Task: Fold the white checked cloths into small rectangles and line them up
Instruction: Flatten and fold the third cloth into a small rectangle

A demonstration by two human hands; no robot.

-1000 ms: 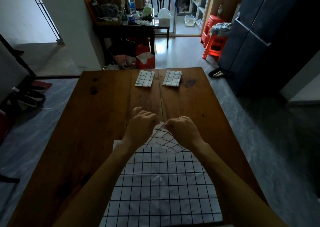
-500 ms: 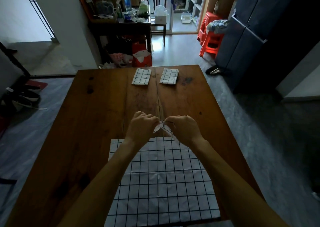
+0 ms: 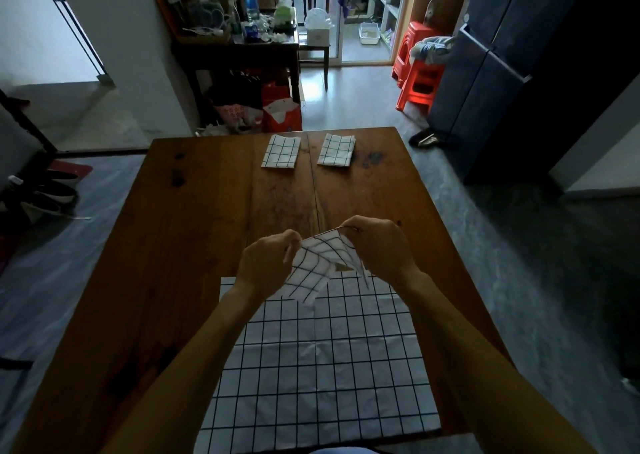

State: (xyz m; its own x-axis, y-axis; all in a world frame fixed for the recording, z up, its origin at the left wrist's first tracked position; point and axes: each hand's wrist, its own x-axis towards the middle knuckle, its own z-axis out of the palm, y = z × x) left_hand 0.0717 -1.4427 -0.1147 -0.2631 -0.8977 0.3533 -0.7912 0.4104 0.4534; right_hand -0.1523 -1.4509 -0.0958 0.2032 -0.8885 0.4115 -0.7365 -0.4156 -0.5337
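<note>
A small white checked cloth [image 3: 317, 263] hangs in the air between my two hands above the wooden table [image 3: 194, 231]. My left hand [image 3: 266, 261] pinches its left corner and my right hand [image 3: 381, 249] pinches its right corner; the cloth sags between them. Under my forearms a large white checked cloth [image 3: 322, 367] lies spread flat on the near half of the table. Two folded white checked rectangles, the left one [image 3: 280, 151] and the right one [image 3: 336, 150], lie side by side near the far edge.
Beyond the table stand a cluttered dark side table [image 3: 242, 41], a red bag [image 3: 282, 114], red plastic stools [image 3: 417, 72] and a dark cabinet [image 3: 502, 72] on the right. Shoes [image 3: 52, 190] lie on the floor at the left.
My hands have lifted a small cloth off the large one and moved apart, stretching it out between them; before, they were close together on the table pinching its edge.
</note>
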